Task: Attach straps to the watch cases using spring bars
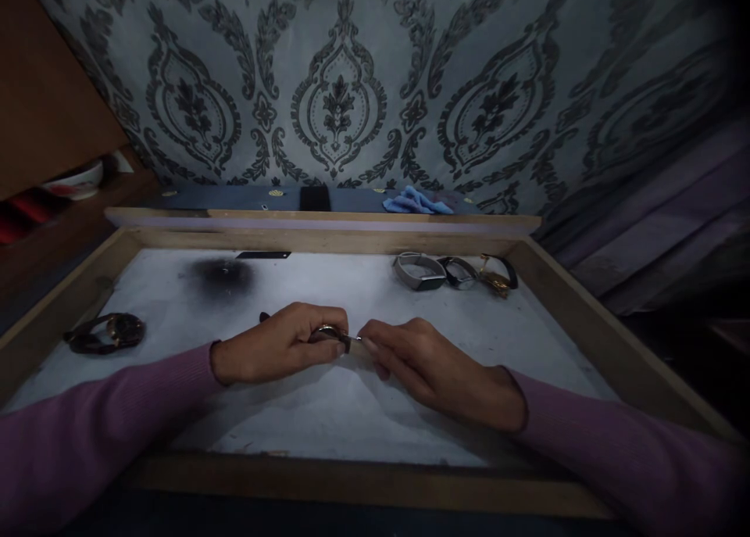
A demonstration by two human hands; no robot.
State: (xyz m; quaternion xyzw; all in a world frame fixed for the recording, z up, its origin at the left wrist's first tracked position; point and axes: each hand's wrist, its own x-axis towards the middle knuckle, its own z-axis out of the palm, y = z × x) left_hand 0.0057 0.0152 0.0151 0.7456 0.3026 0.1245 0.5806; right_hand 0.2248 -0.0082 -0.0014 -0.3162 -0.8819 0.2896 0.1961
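A wristwatch [328, 332] with a round, shiny case is gripped in my left hand [284, 345], over the middle of the tray. The end of a dark strap [264, 316] pokes out behind that hand. My right hand [425, 361] is closed, its fingertips pinched at the watch's right side. A small shiny part shows between the two hands; whether it belongs to the watch or is a separate piece I cannot tell. My fingers hide much of the watch.
The shallow wooden tray [375, 486] has raised sides. A dark watch [111, 332] lies left; a grey band [419, 271], a black watch [460, 272] and a gold-coloured watch [497, 279] lie back right. A flat black strip [263, 255] and blue cloth [417, 201] are farther back.
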